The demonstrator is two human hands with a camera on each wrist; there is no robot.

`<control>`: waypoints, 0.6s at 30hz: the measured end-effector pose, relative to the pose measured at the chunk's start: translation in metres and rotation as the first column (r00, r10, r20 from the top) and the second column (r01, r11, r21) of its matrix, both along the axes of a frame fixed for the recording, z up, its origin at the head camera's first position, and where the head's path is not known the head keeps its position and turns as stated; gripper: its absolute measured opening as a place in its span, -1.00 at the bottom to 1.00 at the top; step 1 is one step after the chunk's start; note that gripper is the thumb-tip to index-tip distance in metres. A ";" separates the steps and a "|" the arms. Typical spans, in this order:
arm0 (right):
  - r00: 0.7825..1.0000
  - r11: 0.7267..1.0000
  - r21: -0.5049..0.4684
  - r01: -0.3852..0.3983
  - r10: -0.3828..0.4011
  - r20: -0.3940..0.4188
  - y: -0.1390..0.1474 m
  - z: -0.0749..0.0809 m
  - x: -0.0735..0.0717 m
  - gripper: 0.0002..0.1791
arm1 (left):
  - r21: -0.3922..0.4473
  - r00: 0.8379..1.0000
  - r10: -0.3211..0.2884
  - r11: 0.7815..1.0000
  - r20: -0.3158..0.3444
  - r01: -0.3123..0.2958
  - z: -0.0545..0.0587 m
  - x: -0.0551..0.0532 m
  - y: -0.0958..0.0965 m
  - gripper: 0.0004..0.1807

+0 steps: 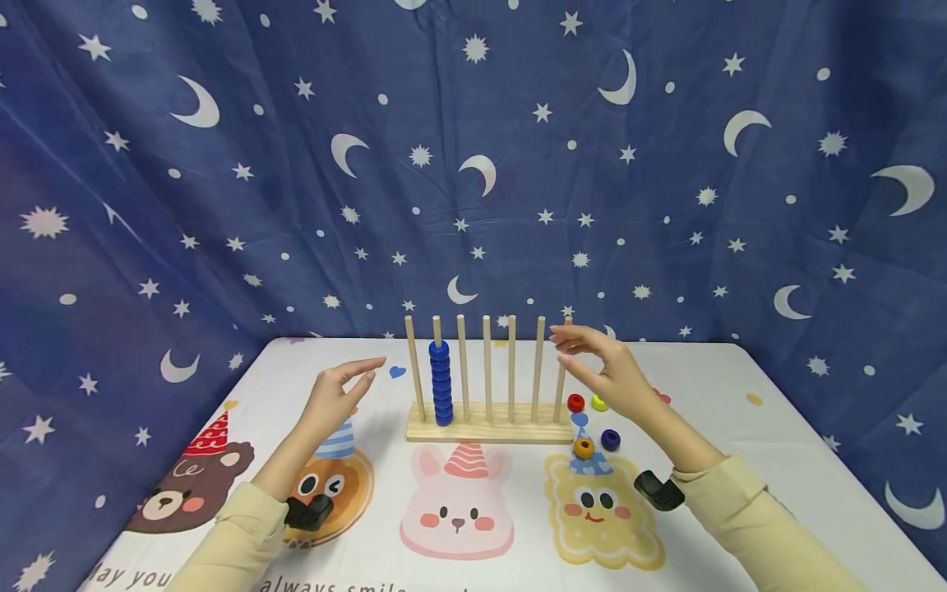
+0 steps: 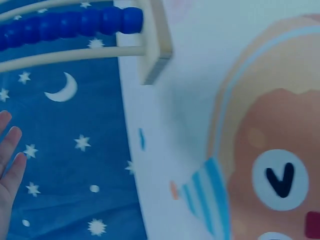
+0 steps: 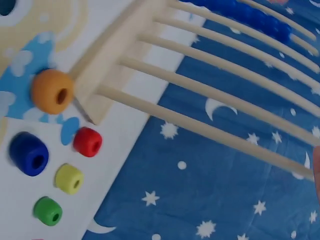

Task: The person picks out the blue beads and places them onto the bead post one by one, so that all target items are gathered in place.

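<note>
A wooden bead rack (image 1: 488, 434) with several upright pegs stands on the table. On its second peg from the left is a stack of blue beads (image 1: 441, 385); the other pegs are bare. My left hand (image 1: 334, 396) hovers left of the rack, fingers extended, holding nothing. Up at the top of the rightmost peg, my right hand (image 1: 608, 374) has thumb and fingers apart, overlapping the peg, with no bead visible between them. Loose beads lie by the rack's right end: red (image 3: 87, 142), yellow (image 3: 69, 179), orange (image 3: 52, 91), dark blue (image 3: 29, 154) and green (image 3: 48, 211).
The white table cover (image 1: 533, 514) carries printed cartoon animals and lettering. A blue curtain (image 1: 414, 107) with moons and stars hangs right behind the table. Dark wrist cameras (image 1: 658, 491) sit on both wrists.
</note>
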State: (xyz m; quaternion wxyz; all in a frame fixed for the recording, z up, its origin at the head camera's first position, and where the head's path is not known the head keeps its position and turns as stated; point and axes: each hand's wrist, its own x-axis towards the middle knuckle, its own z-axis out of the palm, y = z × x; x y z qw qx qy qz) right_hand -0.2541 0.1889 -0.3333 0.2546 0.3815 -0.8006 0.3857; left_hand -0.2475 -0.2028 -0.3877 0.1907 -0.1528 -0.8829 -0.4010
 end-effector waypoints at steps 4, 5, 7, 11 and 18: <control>0.999 0.999 0.030 -0.037 0.038 -0.032 -0.001 -0.009 0.004 -0.53 | 0.005 0.995 -0.027 1.000 -0.094 0.027 0.009 0.006 0.007 -0.69; 0.998 0.998 0.037 -0.041 0.043 -0.047 -0.001 -0.010 0.006 -0.52 | -0.005 0.992 -0.042 0.999 -0.121 0.042 0.011 0.008 0.010 -0.68; 0.996 0.998 0.047 -0.051 0.055 -0.071 -0.001 -0.013 0.009 -0.51 | -0.034 0.982 -0.081 0.996 -0.170 0.077 0.013 0.011 0.017 -0.67; 0.993 0.997 0.067 -0.048 0.055 -0.101 -0.002 -0.021 0.017 -0.51 | -0.120 0.954 -0.185 0.980 -0.235 0.160 0.016 0.016 0.032 -0.62; 0.994 0.995 0.086 -0.053 0.061 -0.091 -0.003 -0.038 0.028 -0.45 | -0.248 0.919 -0.327 0.930 -0.219 0.272 0.024 0.025 0.057 -0.47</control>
